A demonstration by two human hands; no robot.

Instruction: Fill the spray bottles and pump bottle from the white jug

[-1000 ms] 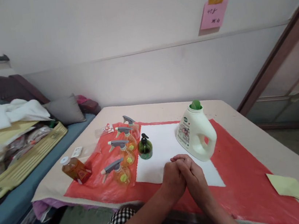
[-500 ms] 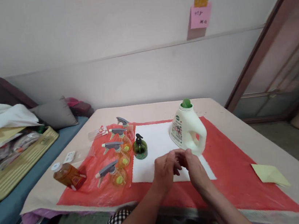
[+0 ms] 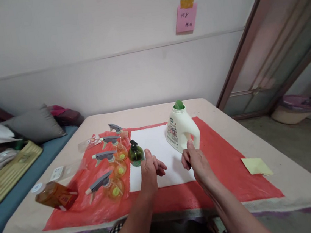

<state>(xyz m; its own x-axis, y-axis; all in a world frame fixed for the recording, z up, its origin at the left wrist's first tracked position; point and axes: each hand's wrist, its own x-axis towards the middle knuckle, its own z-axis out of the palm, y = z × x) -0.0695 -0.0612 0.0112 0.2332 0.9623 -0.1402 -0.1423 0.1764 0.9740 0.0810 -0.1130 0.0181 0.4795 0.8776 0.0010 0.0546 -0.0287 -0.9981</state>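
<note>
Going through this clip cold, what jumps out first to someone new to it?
Probably the bright red sheet spread across the table, with the big pale jug standing toward its right side. Four spray bottles with grey heads line up on the left. In front, the person's left hand and right hand are apart, thumbs up, over the white sheet.

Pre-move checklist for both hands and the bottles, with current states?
1. Left hand free: ok, nothing visible in it.
2. Right hand free: cannot tell, palm hidden.
3. Hands apart from each other: ok, clear gap between them.
4. White jug upright: ok.
5. Jug mouth unobstructed: not ok, green piece sits in it.
6. Green pump bottle upright: ok, beside the left hand.
</note>
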